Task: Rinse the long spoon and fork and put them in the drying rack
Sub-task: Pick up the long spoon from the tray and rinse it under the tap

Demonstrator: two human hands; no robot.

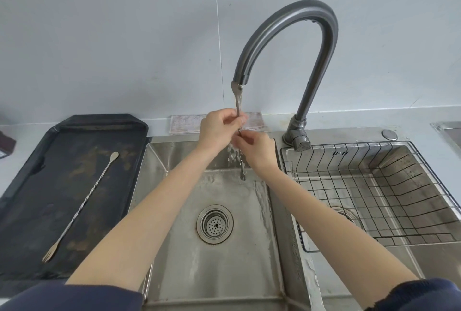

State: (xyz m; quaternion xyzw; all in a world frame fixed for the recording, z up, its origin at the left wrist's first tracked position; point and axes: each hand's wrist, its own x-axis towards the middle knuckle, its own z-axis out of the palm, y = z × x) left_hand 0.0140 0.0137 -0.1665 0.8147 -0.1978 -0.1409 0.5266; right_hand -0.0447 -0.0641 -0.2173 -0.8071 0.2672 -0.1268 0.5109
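I hold one long spoon-and-fork utensil (238,101) upright under the faucet spout (239,78). Its spoon end touches the spout and its fork end (242,176) hangs below my hands in the running water. My left hand (219,128) grips the twisted stem up high. Just beneath it, my right hand (257,151) is closed on the same stem. A second long spoon-and-fork utensil (82,204) lies diagonally on the black tray (30,211) at the left. The wire drying rack (374,193) sits in the right basin with nothing in it.
The left sink basin (174,260) has a round drain strainer (214,224) below the water stream. A folded cloth (184,123) lies on the counter behind the sink. The faucet base (298,133) stands between the two basins.
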